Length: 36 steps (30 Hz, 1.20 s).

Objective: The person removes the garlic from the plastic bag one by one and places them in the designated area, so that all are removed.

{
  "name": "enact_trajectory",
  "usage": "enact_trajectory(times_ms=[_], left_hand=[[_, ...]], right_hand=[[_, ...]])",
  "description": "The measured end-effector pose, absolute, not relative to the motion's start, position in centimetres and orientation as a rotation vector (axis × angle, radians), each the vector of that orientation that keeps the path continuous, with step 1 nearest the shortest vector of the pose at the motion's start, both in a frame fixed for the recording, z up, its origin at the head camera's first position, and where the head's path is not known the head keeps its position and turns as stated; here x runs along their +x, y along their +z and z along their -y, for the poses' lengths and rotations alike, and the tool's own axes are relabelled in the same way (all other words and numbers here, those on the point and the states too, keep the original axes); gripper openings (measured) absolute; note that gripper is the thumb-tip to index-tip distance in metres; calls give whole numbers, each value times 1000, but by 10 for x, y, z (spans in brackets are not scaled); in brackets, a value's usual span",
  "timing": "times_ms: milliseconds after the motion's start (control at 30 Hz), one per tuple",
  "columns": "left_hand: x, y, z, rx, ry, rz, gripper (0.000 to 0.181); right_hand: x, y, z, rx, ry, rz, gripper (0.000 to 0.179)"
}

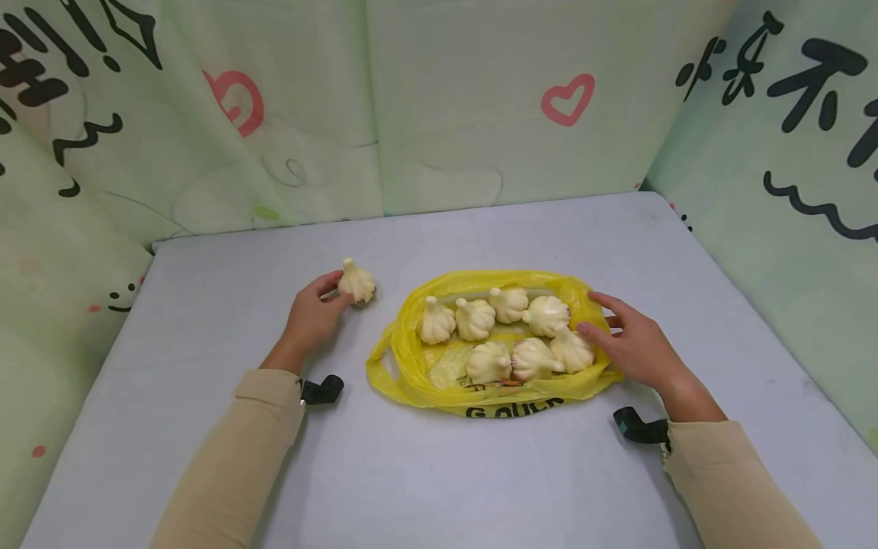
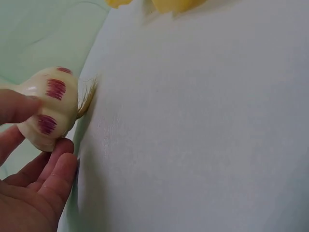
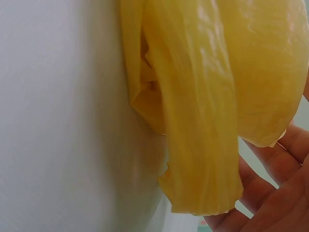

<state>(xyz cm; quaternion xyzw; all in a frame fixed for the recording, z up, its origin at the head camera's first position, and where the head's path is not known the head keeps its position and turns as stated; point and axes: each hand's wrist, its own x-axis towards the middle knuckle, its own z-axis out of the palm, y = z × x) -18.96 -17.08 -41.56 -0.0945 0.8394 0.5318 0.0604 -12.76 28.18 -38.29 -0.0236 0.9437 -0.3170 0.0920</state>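
In the head view my left hand (image 1: 312, 319) pinches a garlic bulb (image 1: 357, 282) between thumb and fingers, left of the bag and low over the table. Up close in the left wrist view, the bulb (image 2: 53, 104) shows purple streaks and a tuft of brown roots. A yellow plastic bag (image 1: 411, 377) lies with its mouth spread wide, several white garlic bulbs (image 1: 475, 319) inside. At its right rim, my right hand (image 1: 641, 349) holds the plastic, thumb inside the mouth. Folds of the bag (image 3: 198, 106) hide part of that hand in the right wrist view.
A white-covered table (image 1: 453, 480) carries everything. Behind it hangs a pale green printed curtain (image 1: 439, 107), and another printed panel (image 1: 789, 213) stands along the right side. Black wrist mounts (image 1: 322, 390) stick out from both sleeves.
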Motion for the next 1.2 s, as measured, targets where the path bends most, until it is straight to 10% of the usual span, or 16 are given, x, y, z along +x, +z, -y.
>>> enact_trajectory(times_ms=[1200], left_hand=[[-190, -411, 170, -226, 1540, -2561, 56]], right_hand=[[-128, -385, -282, -74, -962, -2806, 75]])
